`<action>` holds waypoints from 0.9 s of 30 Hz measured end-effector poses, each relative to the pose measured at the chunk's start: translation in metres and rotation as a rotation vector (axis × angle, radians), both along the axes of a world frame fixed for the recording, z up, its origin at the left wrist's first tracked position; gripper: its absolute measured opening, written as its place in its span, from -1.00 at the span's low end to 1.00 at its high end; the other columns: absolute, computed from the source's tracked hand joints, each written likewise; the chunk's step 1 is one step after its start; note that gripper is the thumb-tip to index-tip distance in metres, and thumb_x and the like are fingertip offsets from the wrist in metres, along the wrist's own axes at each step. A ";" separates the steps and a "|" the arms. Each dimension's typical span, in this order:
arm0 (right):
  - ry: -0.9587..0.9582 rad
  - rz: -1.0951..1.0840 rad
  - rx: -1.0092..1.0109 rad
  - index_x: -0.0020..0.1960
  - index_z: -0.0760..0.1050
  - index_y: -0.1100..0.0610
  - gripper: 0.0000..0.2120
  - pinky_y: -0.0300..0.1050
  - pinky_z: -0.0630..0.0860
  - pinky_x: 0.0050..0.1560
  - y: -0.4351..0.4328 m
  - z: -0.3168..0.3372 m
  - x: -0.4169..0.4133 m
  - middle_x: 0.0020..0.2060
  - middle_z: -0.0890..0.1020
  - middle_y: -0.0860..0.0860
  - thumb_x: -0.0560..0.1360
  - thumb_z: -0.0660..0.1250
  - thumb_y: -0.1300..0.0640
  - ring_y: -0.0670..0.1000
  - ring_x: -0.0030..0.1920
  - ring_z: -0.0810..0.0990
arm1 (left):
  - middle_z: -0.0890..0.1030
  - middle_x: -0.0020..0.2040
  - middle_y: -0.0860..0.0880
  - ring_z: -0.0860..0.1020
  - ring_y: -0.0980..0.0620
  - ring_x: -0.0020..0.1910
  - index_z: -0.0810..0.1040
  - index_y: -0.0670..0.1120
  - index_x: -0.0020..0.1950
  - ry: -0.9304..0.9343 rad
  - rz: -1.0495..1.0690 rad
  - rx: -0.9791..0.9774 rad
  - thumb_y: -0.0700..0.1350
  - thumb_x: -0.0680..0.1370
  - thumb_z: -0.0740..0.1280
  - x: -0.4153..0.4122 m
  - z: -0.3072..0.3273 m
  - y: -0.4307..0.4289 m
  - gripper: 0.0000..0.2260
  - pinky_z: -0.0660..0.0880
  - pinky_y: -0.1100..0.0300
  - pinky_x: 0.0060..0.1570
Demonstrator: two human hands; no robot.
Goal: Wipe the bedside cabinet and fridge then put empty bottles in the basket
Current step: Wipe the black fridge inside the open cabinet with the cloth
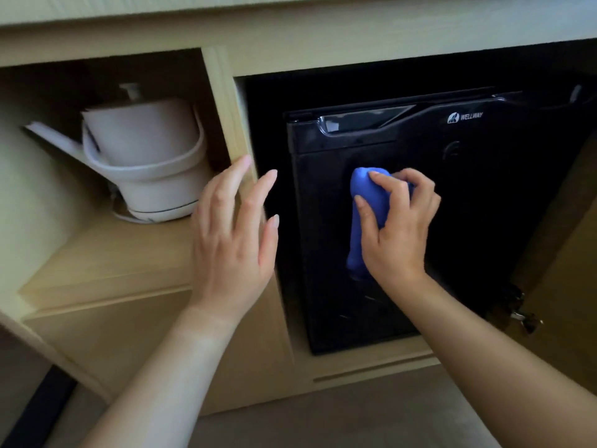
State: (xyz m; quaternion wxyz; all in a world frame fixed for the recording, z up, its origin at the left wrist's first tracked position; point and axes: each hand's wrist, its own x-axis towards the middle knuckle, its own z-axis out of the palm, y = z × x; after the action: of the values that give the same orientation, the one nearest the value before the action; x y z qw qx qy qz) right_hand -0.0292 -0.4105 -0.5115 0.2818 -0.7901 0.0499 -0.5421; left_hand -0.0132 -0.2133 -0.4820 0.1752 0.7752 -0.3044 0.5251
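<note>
A: Readable text?
B: "WELLWAY" logo (465, 117), upper right, on the black fridge (484, 205) door.
A: Hands?
B: The right hand (394, 227) grips the blue cloth (365, 192) against the door, centre frame. The left hand (232, 244), fingers straight, sits beside the cabinet divider (226, 101).

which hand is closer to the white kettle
Left. The left hand is just right of the kettle, beside the wooden divider. The right hand is farther right, gripping the blue cloth against the fridge door.
</note>
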 end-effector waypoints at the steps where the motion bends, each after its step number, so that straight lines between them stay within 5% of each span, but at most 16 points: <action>1: -0.024 -0.015 0.024 0.20 0.41 0.06 -0.71 -0.30 0.21 0.13 0.000 0.005 0.001 0.19 0.38 0.16 0.50 0.31 0.06 0.15 0.14 0.35 | 0.29 0.39 -0.21 0.33 -0.19 0.34 0.36 -0.19 0.39 0.023 -0.012 -0.017 -0.24 0.54 0.34 0.000 -0.005 0.001 -0.57 0.15 0.12 0.43; 8: -0.130 -0.065 0.002 0.20 0.40 0.07 -0.71 -0.37 0.19 0.17 0.020 0.022 0.015 0.16 0.40 0.18 0.51 0.31 0.06 0.14 0.13 0.35 | 0.19 0.47 -0.22 0.20 -0.07 0.44 0.06 -0.16 0.51 0.228 -0.084 -0.074 -0.11 0.60 0.20 0.012 -0.032 0.006 -0.46 0.08 0.38 0.40; 11: -0.072 -0.031 -0.033 0.20 0.35 0.01 -0.70 -0.43 0.14 0.20 0.017 -0.001 0.011 0.17 0.39 0.18 0.50 0.32 0.07 0.15 0.14 0.33 | 0.25 0.47 -0.21 0.28 -0.02 0.36 0.08 -0.14 0.52 0.186 -0.027 -0.059 -0.10 0.59 0.22 0.014 -0.036 0.005 -0.45 0.45 0.25 0.06; 14: -0.065 -0.049 -0.020 0.18 0.34 0.02 -0.71 -0.46 0.11 0.19 0.016 -0.009 0.007 0.15 0.40 0.22 0.50 0.32 0.08 0.20 0.11 0.36 | 0.28 0.46 -0.20 0.34 -0.01 0.26 0.10 -0.14 0.51 0.169 -0.017 -0.050 -0.11 0.58 0.25 0.013 -0.037 0.006 -0.45 0.54 0.15 -0.25; 19: -0.192 -0.102 0.034 0.17 0.47 0.16 -0.73 -0.50 0.12 0.13 0.035 0.026 0.019 0.12 0.43 0.23 0.50 0.32 0.10 0.20 0.07 0.39 | 0.31 0.46 -0.20 0.34 -0.01 0.26 0.08 -0.15 0.51 0.175 -0.028 -0.036 -0.09 0.60 0.23 0.013 -0.038 0.007 -0.46 0.53 0.14 -0.23; 27: -0.051 -0.011 -0.061 0.18 0.35 -0.02 -0.71 -0.48 0.11 0.17 0.038 -0.005 0.011 0.16 0.40 0.18 0.50 0.31 0.06 0.20 0.12 0.37 | 0.29 0.47 -0.18 0.37 -0.01 0.21 0.08 -0.15 0.51 0.191 -0.044 -0.025 -0.10 0.59 0.25 0.012 -0.037 0.009 -0.44 0.53 0.15 -0.29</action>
State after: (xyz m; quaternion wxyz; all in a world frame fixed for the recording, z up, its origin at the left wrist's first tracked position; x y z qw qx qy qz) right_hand -0.0186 -0.3726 -0.5165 0.2560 -0.7838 0.0303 -0.5650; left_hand -0.0009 -0.2043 -0.5191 0.2247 0.8127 -0.2966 0.4485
